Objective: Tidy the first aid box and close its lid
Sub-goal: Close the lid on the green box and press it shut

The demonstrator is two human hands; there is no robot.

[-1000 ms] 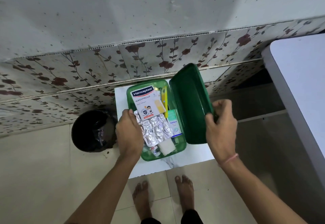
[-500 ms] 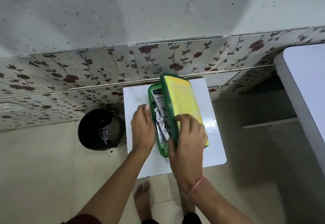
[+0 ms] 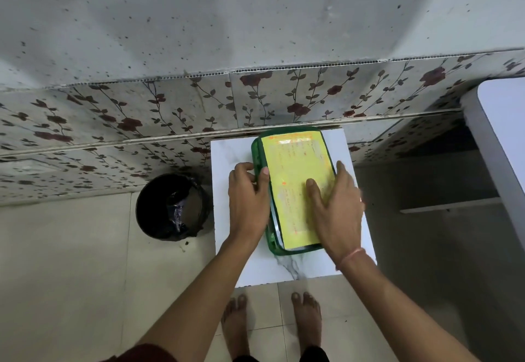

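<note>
The green first aid box [image 3: 260, 151] lies on a small white table [image 3: 230, 157], its lid [image 3: 295, 168] with a yellow label folded down over the base. A thin gap still shows along the lid's left edge. My left hand [image 3: 247, 200] grips the box's left side, thumb on the lid's rim. My right hand [image 3: 335, 208] lies flat on the lid's right half, fingers spread, pressing on it. The contents are hidden under the lid.
A black bin [image 3: 173, 205] with a dark liner stands on the floor left of the table. A floral-tiled wall [image 3: 284, 97] runs right behind the table. A pale table edge [image 3: 500, 146] juts in at the right. My bare feet [image 3: 272, 324] stand below the table.
My right hand has swung the lid from fully open, through upright, down onto the base and now lies flat on it. My left hand stayed at the box's left side.
</note>
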